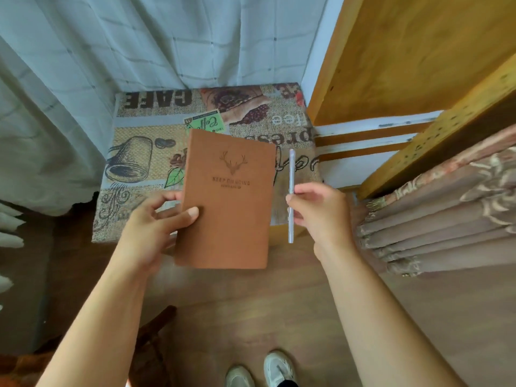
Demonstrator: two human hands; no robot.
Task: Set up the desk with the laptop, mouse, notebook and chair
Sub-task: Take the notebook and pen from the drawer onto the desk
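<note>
Step in hand, by judgement: the notebook stage, with the item carried and not yet set down. The left hand [152, 230] holds the notebook [227, 201] in mid-air above the near edge of the counter [145, 141], thumb pressed on the front cover, fingers curled behind. The right hand [318, 212] pinches a pale pen [291, 174] just beside the notebook's right edge. The next move likely calls for lowering the notebook flat onto the counter's printed cloth. The notebook is shut, brown, stamped with a deer head and the words "KEEP ON GOING". No laptop or mouse is in view.
</note>
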